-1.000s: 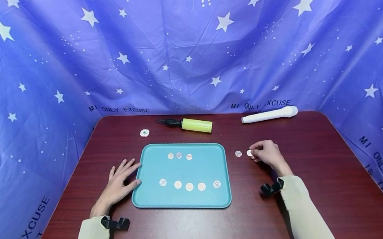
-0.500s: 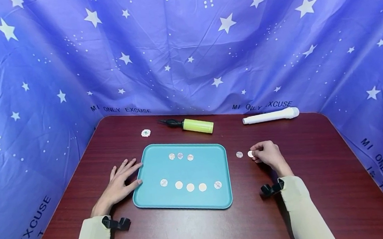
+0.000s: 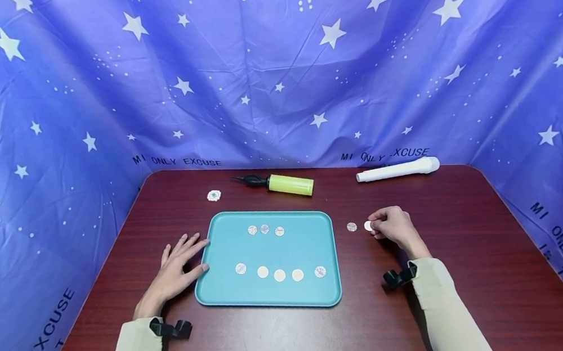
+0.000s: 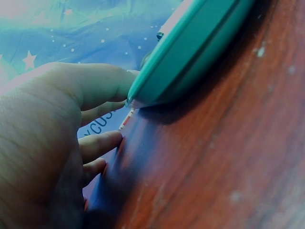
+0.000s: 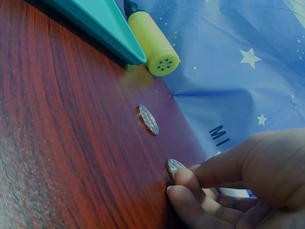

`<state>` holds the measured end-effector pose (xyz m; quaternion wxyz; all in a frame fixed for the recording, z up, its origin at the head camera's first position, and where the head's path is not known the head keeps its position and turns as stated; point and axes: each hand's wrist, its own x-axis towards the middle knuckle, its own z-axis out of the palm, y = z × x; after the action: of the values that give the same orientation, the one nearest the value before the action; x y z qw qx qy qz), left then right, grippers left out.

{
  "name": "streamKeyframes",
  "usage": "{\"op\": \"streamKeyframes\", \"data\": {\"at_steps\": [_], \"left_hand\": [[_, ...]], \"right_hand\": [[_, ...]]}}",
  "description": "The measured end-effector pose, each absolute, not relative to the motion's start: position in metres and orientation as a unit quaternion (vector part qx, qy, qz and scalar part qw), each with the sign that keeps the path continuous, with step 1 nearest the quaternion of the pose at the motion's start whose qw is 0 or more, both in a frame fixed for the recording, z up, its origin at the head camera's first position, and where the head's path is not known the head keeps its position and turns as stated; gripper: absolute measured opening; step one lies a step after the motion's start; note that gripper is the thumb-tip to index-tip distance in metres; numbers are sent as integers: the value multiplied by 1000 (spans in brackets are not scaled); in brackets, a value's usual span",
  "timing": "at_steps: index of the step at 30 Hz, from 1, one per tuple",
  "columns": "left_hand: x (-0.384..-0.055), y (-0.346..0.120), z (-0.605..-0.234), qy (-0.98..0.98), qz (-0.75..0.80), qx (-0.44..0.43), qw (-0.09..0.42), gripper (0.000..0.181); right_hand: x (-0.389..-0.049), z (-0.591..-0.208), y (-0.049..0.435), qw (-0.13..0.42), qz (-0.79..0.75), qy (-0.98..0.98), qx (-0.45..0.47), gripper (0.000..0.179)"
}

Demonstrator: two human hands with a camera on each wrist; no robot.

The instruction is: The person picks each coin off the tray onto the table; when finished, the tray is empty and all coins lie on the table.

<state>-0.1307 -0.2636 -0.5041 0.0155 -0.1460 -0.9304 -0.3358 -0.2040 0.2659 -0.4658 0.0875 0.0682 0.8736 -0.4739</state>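
Right of the teal tray (image 3: 273, 303), my right hand (image 3: 393, 226) pinches a coin (image 5: 175, 167) at its edge, low at the tabletop. Another silvery coin (image 5: 148, 119) lies flat on the wood between that hand and the tray. My left hand (image 3: 171, 276) rests with spread, fairly straight fingers, its thumb and forefinger touching the tray's left rim (image 4: 138, 90). On the tray are two rows of coins: three at the back, among them a back-row coin (image 3: 264, 229), and several in front, such as a plain pale coin (image 3: 279, 275).
Behind the tray lies a yellow-green hand pump (image 3: 290, 185) with a black nozzle. A white microphone-shaped stick (image 3: 397, 169) is at the back right, and a small whitish scalloped piece (image 3: 214, 195) at the back left. A blue star-patterned curtain (image 3: 270, 58) encloses the table's back and sides.
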Motion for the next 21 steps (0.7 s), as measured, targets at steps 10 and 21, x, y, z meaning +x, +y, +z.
{"op": "streamKeyframes", "data": {"at_steps": [10,21], "left_hand": [[-131,-264,-504,-931,-333,-146,19,59],[-130,-264,-505,-931,-334,-147,18,58]], "right_hand": [[-204,-466,265,86,-477,872,73,22],[-203,-461,265,78,-475,874,64,23]]}}
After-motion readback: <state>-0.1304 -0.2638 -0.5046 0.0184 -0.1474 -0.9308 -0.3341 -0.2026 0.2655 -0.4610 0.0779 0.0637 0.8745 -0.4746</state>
